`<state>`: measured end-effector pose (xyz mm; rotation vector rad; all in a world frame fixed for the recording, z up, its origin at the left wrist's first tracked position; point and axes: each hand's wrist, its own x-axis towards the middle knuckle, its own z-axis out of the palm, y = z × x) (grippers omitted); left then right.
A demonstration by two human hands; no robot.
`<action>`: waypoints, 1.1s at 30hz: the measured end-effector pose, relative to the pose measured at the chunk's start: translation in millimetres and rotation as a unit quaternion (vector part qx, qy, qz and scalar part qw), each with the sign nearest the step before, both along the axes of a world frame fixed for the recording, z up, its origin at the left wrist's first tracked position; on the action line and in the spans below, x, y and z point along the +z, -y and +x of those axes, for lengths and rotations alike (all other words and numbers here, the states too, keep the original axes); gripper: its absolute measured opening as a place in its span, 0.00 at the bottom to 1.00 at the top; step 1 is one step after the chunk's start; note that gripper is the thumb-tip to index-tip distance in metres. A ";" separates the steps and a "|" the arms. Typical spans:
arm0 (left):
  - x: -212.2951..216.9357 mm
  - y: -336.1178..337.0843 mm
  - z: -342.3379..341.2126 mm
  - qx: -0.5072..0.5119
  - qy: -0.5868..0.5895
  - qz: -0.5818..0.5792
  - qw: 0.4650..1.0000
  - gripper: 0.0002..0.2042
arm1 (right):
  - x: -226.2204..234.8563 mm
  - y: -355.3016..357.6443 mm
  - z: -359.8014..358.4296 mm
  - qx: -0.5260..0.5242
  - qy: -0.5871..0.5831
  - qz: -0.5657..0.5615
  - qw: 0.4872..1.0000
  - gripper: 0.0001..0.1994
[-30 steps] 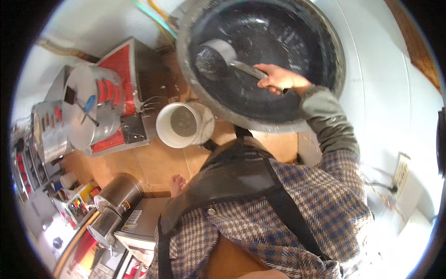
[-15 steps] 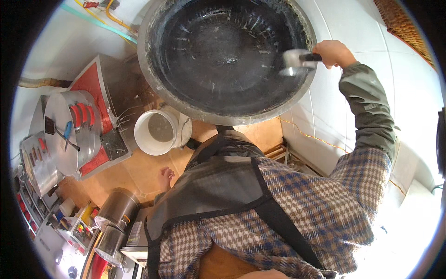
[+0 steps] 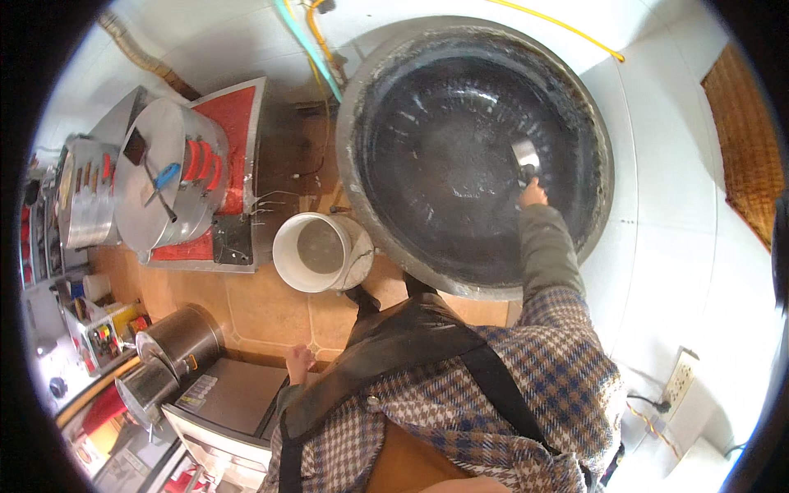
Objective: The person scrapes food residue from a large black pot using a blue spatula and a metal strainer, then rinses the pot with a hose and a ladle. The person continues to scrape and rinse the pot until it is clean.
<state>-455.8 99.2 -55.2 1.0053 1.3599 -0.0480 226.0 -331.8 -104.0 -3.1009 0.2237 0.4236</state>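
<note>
A large round dark wok-like basin [image 3: 460, 222] with a thick grey rim sits ahead of me. My right hand [image 3: 533, 194] reaches over its near right rim into the bowl. It is closed round the black handle of a shiny metal tool [image 3: 524, 153]. The tool's head is blurred, so I cannot tell whether it is a scoop or a scraper, or whether it touches the basin wall. My left hand [image 3: 300, 362] hangs low beside my dark apron, fingers loosely bent and slightly apart, holding nothing.
A white bucket [image 3: 283, 253] with greyish contents stands left of the basin. Further left, large metal pots [image 3: 152, 193] rest by a red-topped surface, a spatula and a blue-handled tool on one lid. Steel pots [image 3: 185, 341] stand lower left. White tiled wall [image 3: 682, 189] flanks the right.
My right hand has moved from beyond the basin's right rim to inside the bowl, carrying the metal tool. My view has shifted, so the basin appears further right. My left hand still hangs low.
</note>
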 end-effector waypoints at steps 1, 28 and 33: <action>0.4 3.0 -6.6 0.018 -0.016 -0.002 1.000 0.09 | -13.8 -17.2 -10.9 -0.024 -0.001 0.039 0.999 0.22; -18.0 -9.2 59.4 -0.024 -0.019 0.020 0.999 0.13 | 138.0 -117.6 117.6 -0.289 -0.244 0.759 0.530 0.09; -20.5 -26.1 65.2 -0.095 -0.036 0.022 0.995 0.13 | 60.7 -45.4 78.2 -0.158 -0.047 0.274 0.947 0.16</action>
